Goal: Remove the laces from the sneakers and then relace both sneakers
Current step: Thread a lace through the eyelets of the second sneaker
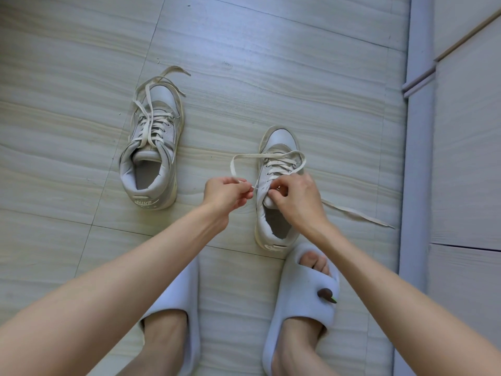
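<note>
Sneakers: two grey-white sneakers stand on the tiled floor [271,77]. The left sneaker [151,147] lies at 10 o'clock from the hands, laced through its eyelets, with its loose lace ends trailing past the toe. The right sneaker [276,185] stands at 12 o'clock, just ahead of the right slipper [301,302].

The left hand [225,195] pinches the tip of the lace [267,156], fingers narrow, at the upper eyelets on the 9 o'clock side. The right hand [295,198] grips the tongue and collar, fingers curled. The other lace end runs toward 4 o'clock across the floor.

Step in hand, as judged: working the right sneaker's upper eyelets; whether threading or unthreading cannot be told. The next move calls for steady tip alignment and a firm hold on the collar.
</note>
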A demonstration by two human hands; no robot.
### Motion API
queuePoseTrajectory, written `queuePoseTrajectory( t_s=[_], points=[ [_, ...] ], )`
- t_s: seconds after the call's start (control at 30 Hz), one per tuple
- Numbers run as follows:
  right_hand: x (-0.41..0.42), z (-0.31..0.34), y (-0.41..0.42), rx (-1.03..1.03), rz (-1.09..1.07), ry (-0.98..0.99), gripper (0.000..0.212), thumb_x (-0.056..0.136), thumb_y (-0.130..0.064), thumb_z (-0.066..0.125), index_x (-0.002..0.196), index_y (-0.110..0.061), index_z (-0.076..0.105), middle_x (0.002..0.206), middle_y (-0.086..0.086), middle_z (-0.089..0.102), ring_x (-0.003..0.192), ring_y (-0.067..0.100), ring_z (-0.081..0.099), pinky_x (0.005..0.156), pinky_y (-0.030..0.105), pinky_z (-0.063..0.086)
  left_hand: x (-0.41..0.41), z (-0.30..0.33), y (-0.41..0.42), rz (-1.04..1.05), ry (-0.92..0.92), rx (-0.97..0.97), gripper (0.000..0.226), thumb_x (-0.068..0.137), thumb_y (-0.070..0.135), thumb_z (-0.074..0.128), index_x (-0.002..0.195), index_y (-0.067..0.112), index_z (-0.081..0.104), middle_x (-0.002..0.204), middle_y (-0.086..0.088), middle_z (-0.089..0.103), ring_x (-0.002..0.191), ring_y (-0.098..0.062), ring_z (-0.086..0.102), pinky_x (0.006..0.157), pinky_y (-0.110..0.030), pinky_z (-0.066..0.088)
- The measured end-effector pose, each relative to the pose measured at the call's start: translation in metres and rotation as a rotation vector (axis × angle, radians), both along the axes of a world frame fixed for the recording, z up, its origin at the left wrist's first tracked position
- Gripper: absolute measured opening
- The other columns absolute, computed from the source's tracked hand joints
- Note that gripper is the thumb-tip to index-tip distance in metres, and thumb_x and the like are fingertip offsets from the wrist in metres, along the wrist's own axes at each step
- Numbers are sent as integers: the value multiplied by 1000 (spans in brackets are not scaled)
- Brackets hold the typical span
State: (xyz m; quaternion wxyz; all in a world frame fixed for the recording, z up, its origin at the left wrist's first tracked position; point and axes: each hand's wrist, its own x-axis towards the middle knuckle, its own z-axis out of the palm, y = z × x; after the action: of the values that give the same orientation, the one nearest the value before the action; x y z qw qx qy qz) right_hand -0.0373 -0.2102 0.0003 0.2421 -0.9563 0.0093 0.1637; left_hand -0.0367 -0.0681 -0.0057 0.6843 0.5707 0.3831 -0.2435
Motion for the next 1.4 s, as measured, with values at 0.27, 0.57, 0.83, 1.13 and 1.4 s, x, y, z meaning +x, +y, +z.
queuePoseTrajectory(
  t_s=[0.27,0.57,0.83,1.13,1.4],
  points=[
    [-8,-3,0,97,-66,40,12,86,-25,63,90,-16,70,89,1,61,95,18,41,77,24,29,-4,-3,-7,-100,-67,172,15,85,3,64,73,11,59,68,-2,60,58,-10,56,55,-18,43],
    [-12,-5,2,122,-92,48,10,85,-25,64,84,-16,68,83,-5,52,92,15,37,77,25,29,-2,-4,-10,-150,-117,205,16,83,5,67,71,13,59,69,-1,61,57,-9,55,52,-15,42],
    [-13,-7,4,122,-99,19,10,84,-26,65,87,-17,70,84,-4,52,92,18,41,74,23,27,-4,-3,-9,-223,-210,211,10,84,7,66,76,13,66,67,4,63,55,1,57,49,-6,40],
    [-8,-6,-2,203,-118,84,17,87,-23,64,101,-22,74,77,-12,45,96,19,45,74,21,25,-22,2,-6,-530,-413,408,19,84,12,66,102,10,71,107,-5,66,92,-17,64,88,-31,50],
    [-11,-3,4,77,-93,81,17,85,-30,64,96,-23,75,89,-2,53,101,24,44,88,35,36,-26,1,-3,-543,-409,408,24,82,6,66,105,10,71,109,-7,64,91,-20,66,92,-38,50]
  ],
)
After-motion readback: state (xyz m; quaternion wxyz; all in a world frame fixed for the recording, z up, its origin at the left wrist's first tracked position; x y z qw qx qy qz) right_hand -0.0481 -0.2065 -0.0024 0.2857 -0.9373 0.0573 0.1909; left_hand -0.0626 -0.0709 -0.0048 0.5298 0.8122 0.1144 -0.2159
